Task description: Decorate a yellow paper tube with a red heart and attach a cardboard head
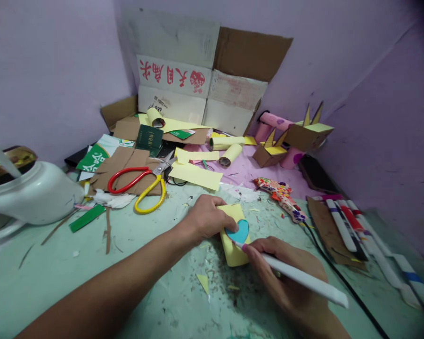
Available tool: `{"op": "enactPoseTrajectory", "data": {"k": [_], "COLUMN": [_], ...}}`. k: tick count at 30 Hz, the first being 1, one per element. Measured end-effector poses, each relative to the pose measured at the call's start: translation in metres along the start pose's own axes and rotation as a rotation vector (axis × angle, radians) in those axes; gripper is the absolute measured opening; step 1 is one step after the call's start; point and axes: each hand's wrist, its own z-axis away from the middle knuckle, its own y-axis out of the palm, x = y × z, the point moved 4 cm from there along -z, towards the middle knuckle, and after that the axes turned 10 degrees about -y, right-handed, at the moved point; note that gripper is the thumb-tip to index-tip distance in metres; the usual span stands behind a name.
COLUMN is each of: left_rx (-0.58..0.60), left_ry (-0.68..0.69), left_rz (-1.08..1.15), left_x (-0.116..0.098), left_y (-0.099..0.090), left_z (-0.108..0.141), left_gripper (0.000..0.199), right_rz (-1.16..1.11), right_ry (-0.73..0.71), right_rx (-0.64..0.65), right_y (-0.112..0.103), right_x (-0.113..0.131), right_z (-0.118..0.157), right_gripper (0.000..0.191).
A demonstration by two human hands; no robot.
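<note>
My left hand (212, 219) grips a small yellow paper-covered piece (234, 254) at its left edge. Its thumb presses on a blue heart shape (245, 230) lying on the yellow surface. In my right hand (286, 268) is a white marker (304, 278), held like a pen. The marker's pinkish tip touches or nearly touches the heart's lower edge; I cannot tell which. Beyond my left hand lie open scissors (151, 181) with one red and one yellow handle. A small yellow paper scrap (203, 283) rests on the table in front of the piece.
Yellow paper strips (198, 174) and yellow-wrapped rolls (229, 155) lie behind. A white watering can (45, 193) stands left. To the right are a flower-patterned glue gun (282, 197) with a black cord, several markers (342, 226) and cardboard figures (309, 134). A cardboard box (173, 70) backs the table.
</note>
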Motion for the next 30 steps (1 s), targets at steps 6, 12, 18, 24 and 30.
{"op": "enactPoseTrajectory", "data": {"k": [6, 12, 18, 24, 30], "left_rx": [-0.009, -0.017, -0.004, 0.048, 0.09], "left_ry": [0.019, 0.007, 0.003, -0.002, 0.044], "left_rz": [-0.003, 0.002, 0.048, 0.099, 0.098], "left_x": [0.001, 0.001, 0.001, 0.001, -0.001], "left_y": [-0.001, -0.001, -0.001, -0.001, -0.001], "left_z": [-0.001, -0.001, 0.001, 0.003, 0.006], "left_gripper": [0.017, 0.016, 0.019, 0.021, 0.025], "right_rz": [-0.004, -0.092, -0.311, -0.516, -0.584], "right_ry": [0.086, 0.213, 0.533, 0.608, 0.687], "right_rx": [0.009, -0.041, -0.314, -0.483, -0.444], "right_y": [-0.004, -0.006, -0.013, -0.013, -0.006], "right_x": [-0.007, -0.01, -0.018, -0.037, -0.03], "right_z": [0.002, 0.004, 0.008, 0.004, 0.001], "right_gripper": [0.016, 0.021, 0.028, 0.035, 0.02]}}
